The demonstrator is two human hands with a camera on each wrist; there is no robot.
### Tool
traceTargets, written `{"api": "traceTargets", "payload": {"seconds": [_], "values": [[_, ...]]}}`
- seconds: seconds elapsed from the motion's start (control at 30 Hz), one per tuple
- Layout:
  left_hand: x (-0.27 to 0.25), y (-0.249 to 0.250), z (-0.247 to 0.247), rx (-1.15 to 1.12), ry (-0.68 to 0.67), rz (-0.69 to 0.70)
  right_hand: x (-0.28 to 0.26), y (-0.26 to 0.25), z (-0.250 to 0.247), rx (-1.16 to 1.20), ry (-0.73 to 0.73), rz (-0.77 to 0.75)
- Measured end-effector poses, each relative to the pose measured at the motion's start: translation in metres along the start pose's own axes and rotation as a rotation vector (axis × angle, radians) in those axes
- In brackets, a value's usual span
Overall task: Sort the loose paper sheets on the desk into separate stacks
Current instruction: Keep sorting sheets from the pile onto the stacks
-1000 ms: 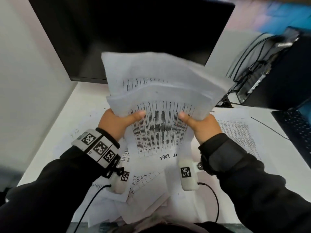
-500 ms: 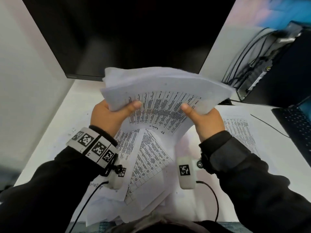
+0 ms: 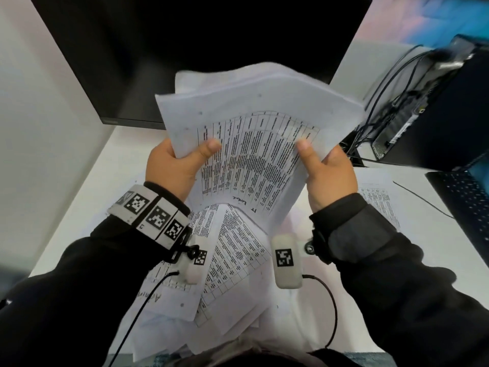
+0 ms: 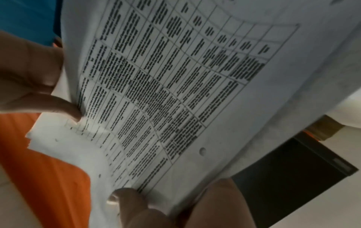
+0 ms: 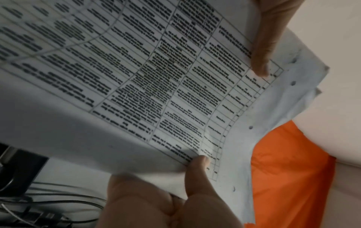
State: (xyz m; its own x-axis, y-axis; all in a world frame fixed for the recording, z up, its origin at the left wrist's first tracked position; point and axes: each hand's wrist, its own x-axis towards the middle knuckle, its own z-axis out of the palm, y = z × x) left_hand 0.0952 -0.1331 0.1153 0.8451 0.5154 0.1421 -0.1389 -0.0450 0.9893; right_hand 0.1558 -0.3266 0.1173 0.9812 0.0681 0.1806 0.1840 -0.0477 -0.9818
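Black long sleeves (image 3: 79, 287) are worn on both arms, the right cuff (image 3: 341, 223) a greyer fabric. A white band (image 3: 150, 215) printed with black square markers is strapped round the left wrist. Beside that band, a small white camera pod (image 3: 194, 266) is mounted, and a second pod (image 3: 287, 263) under the right wrist; each is marked likewise and fed by a thin black cable (image 3: 137, 313).

We see even, cool, soft light on the white tabletop (image 3: 436, 250), with no hard shadows. The dark monitor (image 3: 201, 49) shows only a dull sheen. The head view bends straight lines at its edges, and the far right corner smears. Both wrist views are dimmer, grainy and soft; the printed sheets (image 4: 175, 86) show blurred, unreadable text.
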Motion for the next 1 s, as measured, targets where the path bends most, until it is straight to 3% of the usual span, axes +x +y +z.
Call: {"api": "traceTargets", "payload": {"seconds": [0.1,0.27,0.47,0.6,1.0], "values": [[-0.004,0.005,-0.004,0.047,0.011,0.011,-0.002,0.000,-0.009,0.016,0.033,-0.057],[-0.022,-0.024,-0.011,0.248,-0.040,-0.077,-0.021,0.030,-0.021,-0.083,-0.076,0.028],[-0.033,-0.043,-0.009,0.188,-0.022,-0.070,-0.024,0.033,-0.018,-0.109,-0.055,0.094],[-0.028,-0.028,-0.001,0.158,0.041,0.031,-0.019,0.023,-0.014,-0.051,-0.012,0.021],[-0.021,-0.013,0.000,0.171,-0.042,0.124,-0.008,-0.007,-0.018,-0.111,-0.003,-0.181]]}}
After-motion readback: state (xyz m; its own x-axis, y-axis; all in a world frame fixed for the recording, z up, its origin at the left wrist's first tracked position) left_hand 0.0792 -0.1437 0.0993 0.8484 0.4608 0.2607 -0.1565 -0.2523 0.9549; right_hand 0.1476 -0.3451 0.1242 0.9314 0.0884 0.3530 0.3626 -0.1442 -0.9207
